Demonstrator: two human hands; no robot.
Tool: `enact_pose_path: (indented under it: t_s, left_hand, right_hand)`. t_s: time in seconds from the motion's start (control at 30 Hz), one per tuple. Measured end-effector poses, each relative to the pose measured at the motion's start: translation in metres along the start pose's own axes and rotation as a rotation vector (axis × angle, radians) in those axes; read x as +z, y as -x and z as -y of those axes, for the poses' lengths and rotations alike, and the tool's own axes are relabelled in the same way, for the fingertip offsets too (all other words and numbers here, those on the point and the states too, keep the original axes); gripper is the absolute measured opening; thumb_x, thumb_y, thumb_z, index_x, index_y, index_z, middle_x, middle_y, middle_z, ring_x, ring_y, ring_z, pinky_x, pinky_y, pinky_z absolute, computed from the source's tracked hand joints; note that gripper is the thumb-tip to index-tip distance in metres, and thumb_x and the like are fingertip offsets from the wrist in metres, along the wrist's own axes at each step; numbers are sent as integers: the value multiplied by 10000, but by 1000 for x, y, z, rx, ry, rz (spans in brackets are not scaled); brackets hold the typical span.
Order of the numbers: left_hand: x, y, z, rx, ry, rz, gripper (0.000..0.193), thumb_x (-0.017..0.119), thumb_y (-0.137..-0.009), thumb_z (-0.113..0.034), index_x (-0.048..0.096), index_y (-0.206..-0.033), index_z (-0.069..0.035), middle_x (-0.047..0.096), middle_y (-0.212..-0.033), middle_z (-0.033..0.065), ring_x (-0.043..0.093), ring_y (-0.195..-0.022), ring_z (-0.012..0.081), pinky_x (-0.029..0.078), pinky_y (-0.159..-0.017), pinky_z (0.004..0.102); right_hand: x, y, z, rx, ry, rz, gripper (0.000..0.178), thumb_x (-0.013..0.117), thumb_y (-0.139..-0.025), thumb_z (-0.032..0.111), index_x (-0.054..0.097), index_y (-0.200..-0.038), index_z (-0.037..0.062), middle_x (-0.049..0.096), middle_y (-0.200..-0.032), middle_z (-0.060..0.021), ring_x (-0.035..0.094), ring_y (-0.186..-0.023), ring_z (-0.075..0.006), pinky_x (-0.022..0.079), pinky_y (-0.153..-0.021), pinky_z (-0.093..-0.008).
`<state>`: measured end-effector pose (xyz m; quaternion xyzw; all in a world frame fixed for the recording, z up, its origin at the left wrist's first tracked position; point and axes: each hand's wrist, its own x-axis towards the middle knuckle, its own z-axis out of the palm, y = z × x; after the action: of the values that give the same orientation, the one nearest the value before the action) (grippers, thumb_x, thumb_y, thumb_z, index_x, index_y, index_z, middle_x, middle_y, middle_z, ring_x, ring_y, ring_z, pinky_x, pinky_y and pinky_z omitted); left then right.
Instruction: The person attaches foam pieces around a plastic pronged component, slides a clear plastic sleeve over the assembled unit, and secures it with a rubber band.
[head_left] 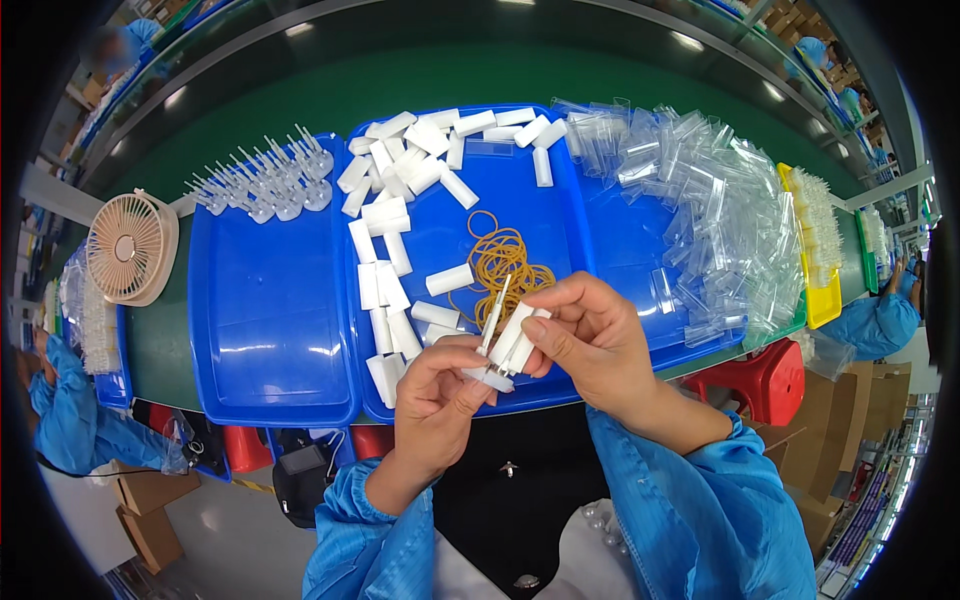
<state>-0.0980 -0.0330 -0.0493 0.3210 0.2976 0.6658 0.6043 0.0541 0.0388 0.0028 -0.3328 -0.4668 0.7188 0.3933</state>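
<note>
Fingers [556, 340] holding white pieces [513, 335], rubber bands [500, 262], blue tray [435, 228], clear sleeves [712, 210]

White blocks [385, 211], tan rubber bands [500, 262]

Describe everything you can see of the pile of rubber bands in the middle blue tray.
The pile of rubber bands is a loose, tangled heap of thin, ochre, rubbery-looking loops, lying slack on the floor of the middle blue tray. One loop sticks out at its far end. White blocks lie to its left; whether any band touches the nearest is unclear. The right hand and a held slim rod partly hide its near side.
</note>
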Motion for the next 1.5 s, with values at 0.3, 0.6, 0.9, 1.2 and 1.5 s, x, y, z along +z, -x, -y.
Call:
enact_pose_path:
  t_s: [0.3, 0.6, 0.9, 1.2, 1.5]
  left_hand:
    - [2, 0, 4, 70, 88, -24, 215, 610, -829, -2, 535, -1030, -8, 548, -1023, 127, 601, -818, 191, 495, -663, 259]
    - [0, -6, 6, 178, -50, -1, 212, 607, -839, -10, 540, -1039, -19, 546, -999, 109, 560, -835, 136, 475, -672, 229]
    - [1, -6, 0, 107, 35, -8, 198, 611, -841, -25, 534, -1024, -31, 539, -1003, 98, 560, -826, 139, 480, -655, 235]
    - [1, -7, 1, 72, 62, 18, 194, 607, -834, 3, 543, -1014, -27, 538, -996, 89, 557, -820, 134, 477, -656, 229]
    - [1, -7, -2, 140, 27, -42, 208, 611, -831, 6, 538, -1024, -14, 530, -1007, 96, 550, -802, 130, 466, -666, 226]
  right_hand:
    - [8, 5, -2, -23, 10, -30, 187, 575, -877, 34, 527, -1054, -2, 628, -857, -83, 609, -709, -73, 488, -568, -175]
    - [17, 2, 8, 112, -84, 29, 243, 470, -931, 62, 465, -1171, 24, 586, -831, -80, 583, -651, -86, 491, -556, -190]
    - [16, 3, 18, 132, 96, 182, 334, 467, -930, 65, 427, -1260, 32, 565, -967, -78, 548, -690, -88, 443, -538, -179]
    - [11, 1, 11, 187, -191, 137, 326, 464, -928, 56, 400, -1248, 43, 572, -989, -94, 540, -623, -94, 448, -532, -200]
    - [12, -15, 23, 176, 122, 228, 392, 499, -902, 41, 384, -1275, 75, 557, -992, -103, 557, -640, -106, 460, -539, -199]
